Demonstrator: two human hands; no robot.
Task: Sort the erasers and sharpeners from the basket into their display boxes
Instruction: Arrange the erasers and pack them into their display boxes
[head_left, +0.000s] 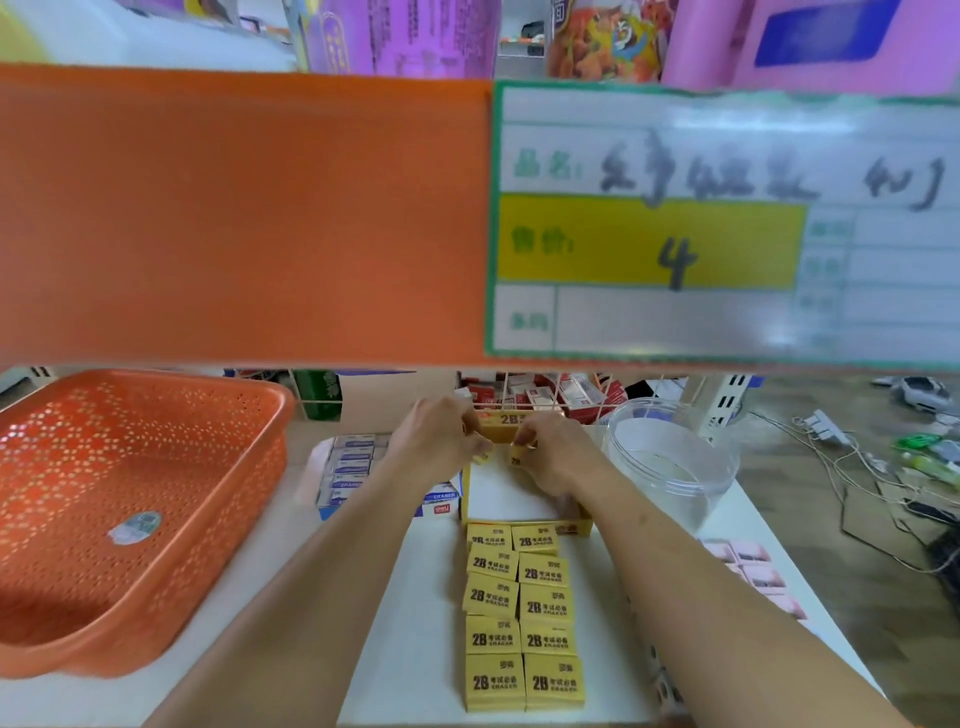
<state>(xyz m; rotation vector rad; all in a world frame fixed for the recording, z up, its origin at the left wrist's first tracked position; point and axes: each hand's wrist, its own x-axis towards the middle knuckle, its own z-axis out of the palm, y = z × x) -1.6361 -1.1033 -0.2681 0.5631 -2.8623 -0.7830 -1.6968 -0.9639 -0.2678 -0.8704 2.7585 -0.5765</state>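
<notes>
Pinches a small yellow eraser (482, 458) in the curled fingertips of the left hand (441, 436). Pinches a second yellow eraser (516, 457) the same way in the right hand (550, 457), just beside the first. Holds both hands close together over the far end of the yellow display box (576, 529), whose white floor shows bare below the knuckles.

Behind the wrists and between the forearms, nearer the body: two neat rows of 2B erasers (519, 613) lying flat on the white tabletop (405, 649), the top pair touching the box's near wall.

Left of the left hand, partly under its forearm: a box of white erasers (353, 467). Further left: the orange basket (130, 509).

Just right of the right hand: a clear plastic jar (670, 457). Beside the right forearm: pink erasers (748, 566).
</notes>
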